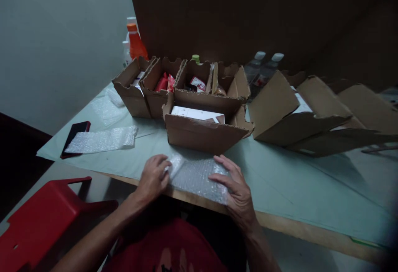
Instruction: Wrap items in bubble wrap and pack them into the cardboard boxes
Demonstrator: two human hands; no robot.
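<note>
A strip of clear bubble wrap (199, 175) lies at the table's front edge, straight before me. Its left end looks bunched or rolled up, and my left hand (154, 175) is closed around it with curled fingers. Whether anything sits inside that end I cannot tell. At the other end, my right hand (234, 189) grips the wrap's right edge, fingers bent over the top and thumb hidden. Just behind the wrap stands an open cardboard box (202, 133) with a flat white box (197, 114) inside.
Several open cardboard bins (155, 98) stand in a row behind, with more bins (298, 127) at the right. An orange bottle (137, 44) and clear bottles (255, 66) are farther back. Another bubble-wrap piece (104, 139) partly covers a phone (73, 133). A red stool (46, 218) is lower left.
</note>
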